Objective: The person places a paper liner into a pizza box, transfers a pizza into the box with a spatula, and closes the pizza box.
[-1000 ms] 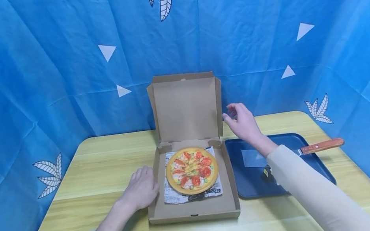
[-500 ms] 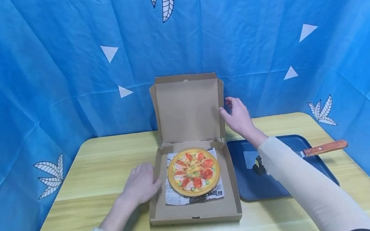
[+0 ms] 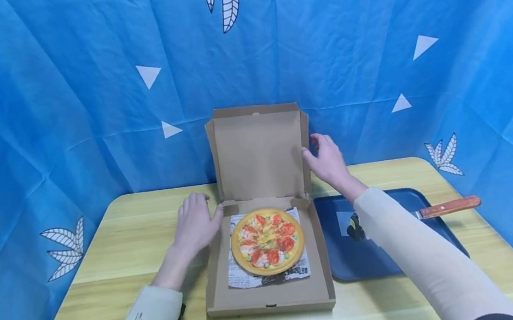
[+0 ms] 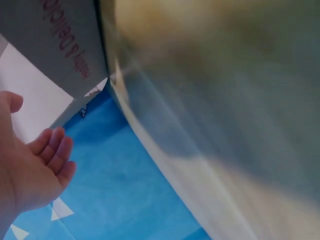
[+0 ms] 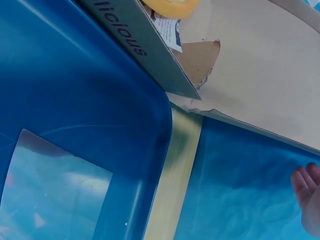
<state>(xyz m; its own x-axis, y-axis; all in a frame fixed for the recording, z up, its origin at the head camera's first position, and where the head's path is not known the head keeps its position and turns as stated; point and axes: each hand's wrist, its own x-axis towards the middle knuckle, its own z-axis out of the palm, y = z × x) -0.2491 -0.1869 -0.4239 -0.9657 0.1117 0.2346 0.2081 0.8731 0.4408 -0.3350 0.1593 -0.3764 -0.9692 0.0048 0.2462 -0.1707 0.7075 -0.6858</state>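
A cardboard pizza box (image 3: 270,299) lies on the table with its lid (image 3: 259,154) raised upright at the back. Inside, a round pizza (image 3: 267,241) with red and green toppings sits on newspaper-print paper (image 3: 242,279). My left hand (image 3: 194,223) hovers by the box's rear left corner, thumb over the side wall, holding nothing. In the left wrist view, its fingers (image 4: 55,150) are loosely bent beside the box. My right hand (image 3: 328,161) is at the lid's right edge, thumb in front of the side flap; firm contact cannot be made out.
A dark blue tray (image 3: 351,262) stands right of the box. On it lie a clear sheet (image 5: 55,185), a dark object (image 3: 354,227) partly under the right sleeve, and a wooden-handled utensil (image 3: 450,207) jutting past the rim. Blue cloth (image 3: 350,57) hangs behind the table.
My left hand has moved up along the box's left side towards the lid. My right hand has risen slightly and come in to the lid's right edge. Box and pizza stay put.
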